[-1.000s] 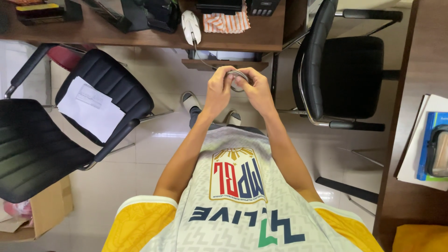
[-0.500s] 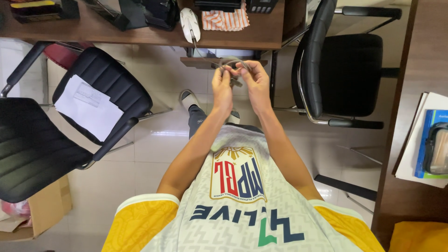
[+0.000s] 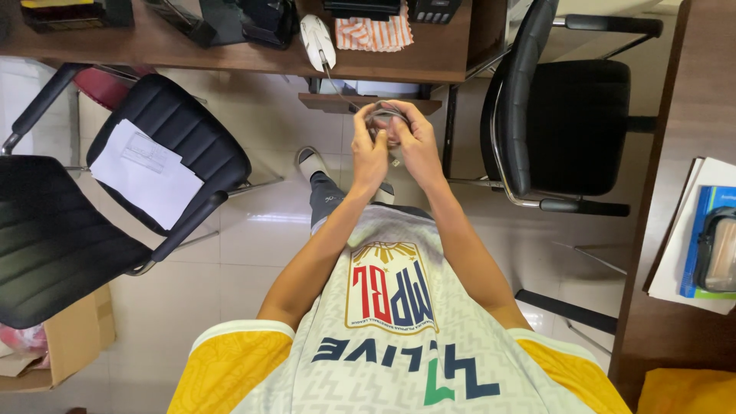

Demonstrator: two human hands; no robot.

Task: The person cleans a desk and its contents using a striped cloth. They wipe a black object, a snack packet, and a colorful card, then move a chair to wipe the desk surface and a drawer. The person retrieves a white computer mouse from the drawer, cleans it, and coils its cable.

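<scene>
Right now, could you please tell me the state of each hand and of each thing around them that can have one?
left hand: raised, fingers curled round a small object
right hand: raised, closed on the same object
small object: held between both hands, mostly hidden
computer mouse: lying on the desk, untouched
sheet of paper: lying flat on the black chair's seat
striped cloth: folded on the desk

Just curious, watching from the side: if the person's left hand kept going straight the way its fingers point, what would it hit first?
The left hand points up-picture toward the desk. First in line looks to be the small wooden shelf under the brown desk, though depth is hard to judge from above.
</scene>
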